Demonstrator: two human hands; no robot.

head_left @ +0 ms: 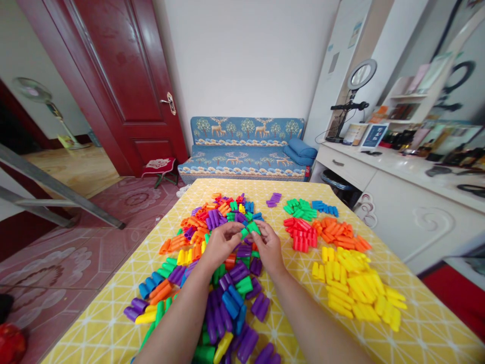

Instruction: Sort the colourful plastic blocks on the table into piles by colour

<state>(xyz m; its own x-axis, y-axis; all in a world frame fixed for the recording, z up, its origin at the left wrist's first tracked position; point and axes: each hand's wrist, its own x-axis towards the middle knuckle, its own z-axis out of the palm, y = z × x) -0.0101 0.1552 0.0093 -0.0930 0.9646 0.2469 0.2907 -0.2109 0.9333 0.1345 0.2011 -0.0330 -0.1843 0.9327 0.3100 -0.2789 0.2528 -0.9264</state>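
Pinching a small green plastic tube piece [244, 233] in the left hand [223, 245] and a second green plastic tube piece [253, 227] in the right hand [270, 247], with fingertips closed on both, close together; cannot tell whether joined. Held just above a mixed heap of purple, orange, green, blue, red and yellow plastic tubes [215, 311], spread over the left of a worktop with yellow, white-lined cloth [257, 186]. Grouped by colour on the right: a large yellow pile [359, 288], then red [301, 233], orange [339, 232], green [299, 209] and blue piles [325, 208]. Lying apart near the far edge, a few purple tubes [273, 200]. Beyond, against the wall, a blue deer-patterned sofa [235, 157]; to the right, a white dressing table [401, 202].
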